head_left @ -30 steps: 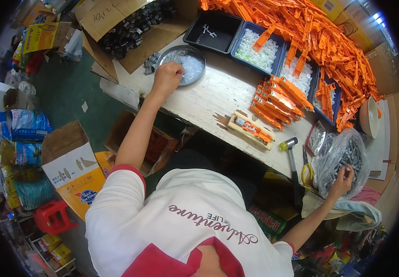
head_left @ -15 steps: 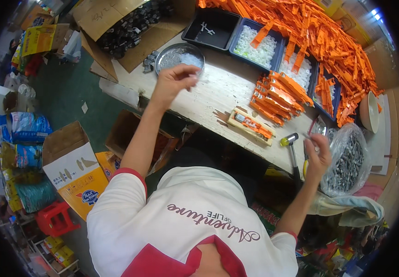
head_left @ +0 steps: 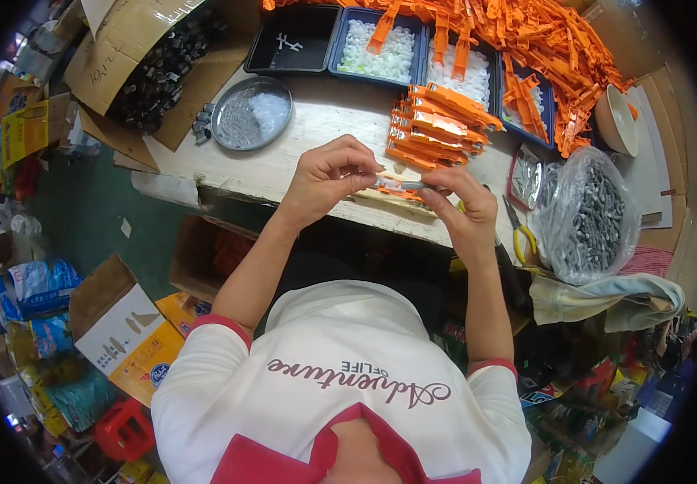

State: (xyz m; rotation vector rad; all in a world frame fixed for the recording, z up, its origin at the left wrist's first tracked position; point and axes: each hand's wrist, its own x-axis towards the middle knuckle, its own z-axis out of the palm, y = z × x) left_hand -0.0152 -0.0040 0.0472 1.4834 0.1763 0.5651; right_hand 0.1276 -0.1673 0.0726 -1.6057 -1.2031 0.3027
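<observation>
My left hand [head_left: 331,176] and my right hand [head_left: 463,203] meet above the near edge of the wooden workbench [head_left: 284,161]. Together they pinch a small slim grey metal piece [head_left: 401,185], one hand at each end. Just under the hands lies an orange plastic part [head_left: 397,195] on the bench. A neat stack of orange parts [head_left: 437,125] sits just beyond my hands. A round metal dish [head_left: 250,113] with small clear and grey bits stands to the left.
Dark trays [head_left: 377,40] of white bits and a large heap of orange strips [head_left: 542,40] fill the far side. A clear bag of grey metal pieces [head_left: 590,214], yellow-handled pliers [head_left: 519,230] and a white bowl [head_left: 616,121] are at right. Cardboard boxes [head_left: 123,323] crowd the floor at left.
My left hand left the round dish and my right hand left the bag of metal pieces. Both came together at the bench's near edge, holding the small metal piece.
</observation>
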